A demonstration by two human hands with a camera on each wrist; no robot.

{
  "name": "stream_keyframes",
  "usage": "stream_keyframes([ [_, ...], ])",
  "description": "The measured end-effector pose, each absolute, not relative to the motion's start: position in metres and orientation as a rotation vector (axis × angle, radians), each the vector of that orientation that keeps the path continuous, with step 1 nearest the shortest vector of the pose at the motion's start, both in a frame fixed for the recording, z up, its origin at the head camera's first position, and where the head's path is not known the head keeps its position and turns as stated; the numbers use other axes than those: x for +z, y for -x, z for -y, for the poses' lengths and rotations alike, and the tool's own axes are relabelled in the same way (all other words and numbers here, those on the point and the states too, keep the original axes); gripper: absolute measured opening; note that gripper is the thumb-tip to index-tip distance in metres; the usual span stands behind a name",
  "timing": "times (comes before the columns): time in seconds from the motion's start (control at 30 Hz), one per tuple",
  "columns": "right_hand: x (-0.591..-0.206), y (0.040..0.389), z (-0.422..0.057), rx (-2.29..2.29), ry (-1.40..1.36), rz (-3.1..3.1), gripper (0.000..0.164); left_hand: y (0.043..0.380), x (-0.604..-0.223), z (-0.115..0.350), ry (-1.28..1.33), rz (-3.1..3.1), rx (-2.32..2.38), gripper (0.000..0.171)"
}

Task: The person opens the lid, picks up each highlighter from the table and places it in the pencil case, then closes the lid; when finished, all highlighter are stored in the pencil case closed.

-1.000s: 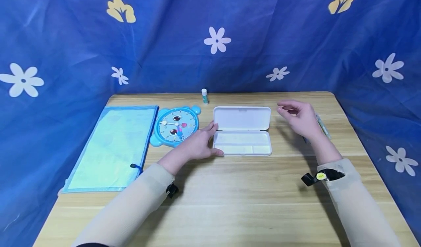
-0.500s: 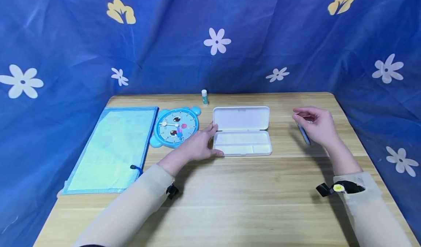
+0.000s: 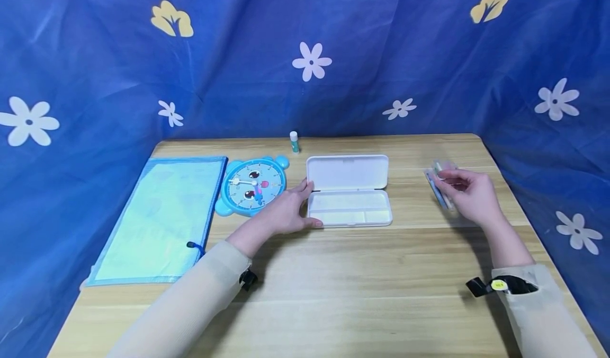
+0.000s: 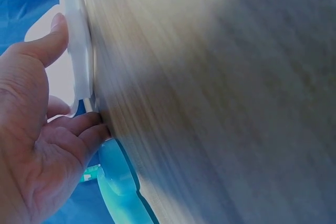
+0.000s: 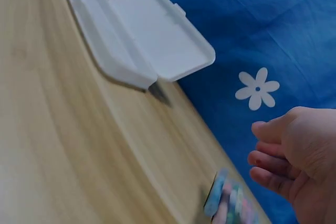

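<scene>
A white pencil case lies with its lid raised in the middle of the table, its divided tray showing. My left hand holds its left end, thumb at the front rim and fingers by the hinge. The left wrist view has the thumb over the white edge. At the right, my right hand is over several slim pastel pens, partly covering them. In the right wrist view its loosely bent fingers stand apart from the blurred pens, with nothing held.
A blue toy clock with a cartoon face lies just left of the case, close to my left hand. Further left is a blue mesh zip pouch. A glue stick stands near the back edge. Blue flowered cloth hangs behind.
My right hand has moved right and slightly toward me, away from the case, and more of the pens shows at its fingertips. The left hand stays on the case.
</scene>
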State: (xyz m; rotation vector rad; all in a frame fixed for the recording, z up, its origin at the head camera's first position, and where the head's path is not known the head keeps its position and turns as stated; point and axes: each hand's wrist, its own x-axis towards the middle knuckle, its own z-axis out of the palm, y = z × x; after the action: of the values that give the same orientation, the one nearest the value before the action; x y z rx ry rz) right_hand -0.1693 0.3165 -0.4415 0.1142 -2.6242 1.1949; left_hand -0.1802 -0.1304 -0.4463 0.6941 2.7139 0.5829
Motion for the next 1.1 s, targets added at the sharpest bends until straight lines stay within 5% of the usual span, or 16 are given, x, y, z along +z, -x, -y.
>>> stream_keyframes([
  [1.1,-0.467,0.158,-0.302,0.844,-0.137,2.859,0.015,0.179,-0.448,0.132,-0.681,-2.721,0.580,0.115],
])
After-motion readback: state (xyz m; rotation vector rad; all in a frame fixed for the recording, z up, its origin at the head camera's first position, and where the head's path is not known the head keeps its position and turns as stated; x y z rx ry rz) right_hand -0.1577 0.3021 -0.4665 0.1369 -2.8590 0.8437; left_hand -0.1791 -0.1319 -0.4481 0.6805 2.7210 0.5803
